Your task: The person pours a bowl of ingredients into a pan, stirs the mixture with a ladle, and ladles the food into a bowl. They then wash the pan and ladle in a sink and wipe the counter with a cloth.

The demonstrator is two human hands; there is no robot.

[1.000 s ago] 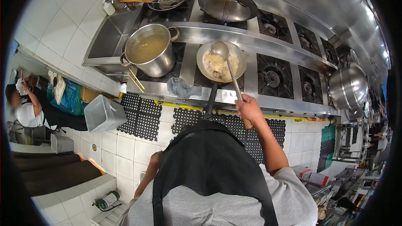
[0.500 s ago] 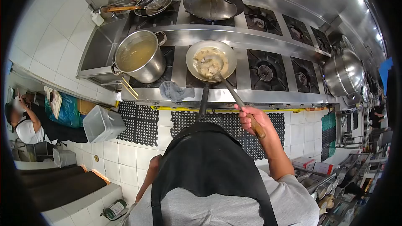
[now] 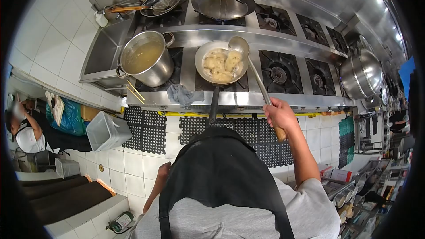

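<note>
The right hand (image 3: 280, 117) (grip closed around the ladle (image 3: 260, 79)) angles it over the pan (image 3: 220, 62).

on the stove (image 3: 261, 99), front row: pan (image 3: 199, 63) with food (image 3: 215, 63) in it, ladle (image 3: 239, 44) at its far right edge, pot (image 3: 164, 67) to its left, burner (image 3: 278, 75) to its right. behind, on the back row: wide pan (image 3: 199, 9). left of pot: sink (image 3: 103, 56). on the front ledge: cloth (image 3: 182, 95). on the floor before the stove: mats (image 3: 144, 129).
</note>
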